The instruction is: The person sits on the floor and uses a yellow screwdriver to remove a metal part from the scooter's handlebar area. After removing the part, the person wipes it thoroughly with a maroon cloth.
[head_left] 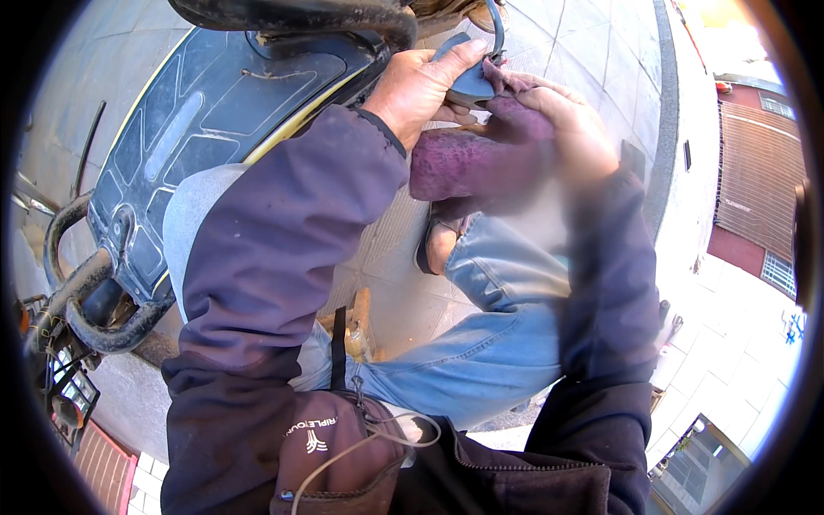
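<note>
My left hand (pixel 421 93) grips a blue-grey rounded piece (pixel 472 79), thumb pressed along its top. A thin blue tube or cord (pixel 496 27) runs upward beside that piece; where it joins is hard to see. My right hand (pixel 571 124) is closed round a bunched end of a purple cloth (pixel 446 163). The cloth touches or nearly touches the right edge of the blue-grey piece, and the rest of it hangs below both hands. Its lower right part is blurred. The fingertips of my left hand are partly hidden behind the piece.
A scooter's dark footboard (pixel 184 120) with a yellow edge lies at my left, with curved metal bars (pixel 112 330) at its near end. A black bar (pixel 318 19) crosses the top. Below my hands are my jean-clad leg (pixel 481 343) and a small wooden stool (pixel 360 322). Tiled pavement (pixel 592 51) spreads around.
</note>
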The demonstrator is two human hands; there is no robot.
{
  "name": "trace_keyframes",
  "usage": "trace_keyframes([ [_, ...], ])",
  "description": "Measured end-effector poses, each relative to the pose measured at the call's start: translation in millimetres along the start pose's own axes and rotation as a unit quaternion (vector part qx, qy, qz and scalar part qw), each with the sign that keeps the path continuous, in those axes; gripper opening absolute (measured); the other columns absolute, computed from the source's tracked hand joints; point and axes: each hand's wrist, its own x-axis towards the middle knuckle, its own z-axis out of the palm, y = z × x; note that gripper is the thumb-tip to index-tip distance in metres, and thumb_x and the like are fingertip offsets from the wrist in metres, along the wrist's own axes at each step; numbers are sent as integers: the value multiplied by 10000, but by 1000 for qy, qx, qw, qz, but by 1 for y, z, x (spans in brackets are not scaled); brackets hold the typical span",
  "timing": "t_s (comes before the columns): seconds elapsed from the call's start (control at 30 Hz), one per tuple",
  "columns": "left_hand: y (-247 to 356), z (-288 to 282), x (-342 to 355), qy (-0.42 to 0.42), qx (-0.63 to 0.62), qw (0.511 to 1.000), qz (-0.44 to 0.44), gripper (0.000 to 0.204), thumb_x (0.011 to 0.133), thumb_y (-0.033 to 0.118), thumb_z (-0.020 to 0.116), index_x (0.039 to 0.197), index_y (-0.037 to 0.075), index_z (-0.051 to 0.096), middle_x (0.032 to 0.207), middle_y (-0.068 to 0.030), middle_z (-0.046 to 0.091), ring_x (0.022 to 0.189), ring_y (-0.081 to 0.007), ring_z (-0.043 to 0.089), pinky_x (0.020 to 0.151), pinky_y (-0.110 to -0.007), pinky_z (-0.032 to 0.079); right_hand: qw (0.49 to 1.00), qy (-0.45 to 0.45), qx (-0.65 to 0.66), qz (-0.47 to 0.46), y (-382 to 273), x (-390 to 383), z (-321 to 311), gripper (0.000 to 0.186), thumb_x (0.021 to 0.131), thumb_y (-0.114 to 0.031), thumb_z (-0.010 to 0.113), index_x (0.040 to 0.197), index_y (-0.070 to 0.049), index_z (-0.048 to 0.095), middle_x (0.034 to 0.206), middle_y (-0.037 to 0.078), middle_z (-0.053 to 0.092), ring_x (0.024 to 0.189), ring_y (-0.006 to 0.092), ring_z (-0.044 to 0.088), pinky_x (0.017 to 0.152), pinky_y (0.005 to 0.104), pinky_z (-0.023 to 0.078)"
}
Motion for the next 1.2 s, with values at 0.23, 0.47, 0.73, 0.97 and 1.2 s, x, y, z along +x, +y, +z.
trace_keyframes([
  [0.23, -2, -1, 0, 8, -37, 999, 0, 443, 898, 440, 611, 1052, 26, 632, 949, -90, 673, 785, -174, 688, 691, -334, 599, 995, -76, 41, 59, 10, 11, 0, 333, 904, -77, 532, 1205, 64, 547, 1046, 107, 646, 872, 148, 641, 816, 271, 526],
  [0.47, 1, -2, -1, -1, -6, 1000, 26, 470, 886, 461, 616, 1098, 42, 630, 941, -69, 669, 827, -160, 678, 723, -325, 590, 993, -60, -88, 50, 6, 0, 9, 272, 879, -83, 514, 1113, 18, 610, 916, 54, 644, 786, 91, 605, 731, 235, 498],
  [0.73, -2, -3, -1, 5, 87, 996, 29, 504, 865, 505, 627, 1080, 49, 639, 910, -42, 652, 842, -140, 656, 753, -329, 577, 910, -72, -394, -108, 21, 6, -2, 253, 816, -101, 491, 975, 10, 652, 634, 93, 557, 538, 154, 513, 576, 324, 464],
  [0.97, -6, -10, 6, -36, 55, 996, 52, 459, 908, 466, 585, 1075, 40, 612, 907, -46, 651, 832, -145, 666, 737, -343, 588, 914, 10, -370, -168, 15, 6, -14, 262, 810, -90, 508, 990, 12, 669, 670, 96, 596, 627, 124, 563, 648, 302, 485],
  [1.2, -20, -34, 14, -170, -101, 980, 35, 520, 902, 404, 607, 1248, 29, 509, 1156, -81, 622, 1054, -194, 621, 954, -469, 497, 951, 177, -185, -172, 0, -9, -41, 327, 836, -68, 513, 1113, 30, 657, 886, 21, 633, 763, 79, 569, 700, 221, 484],
])
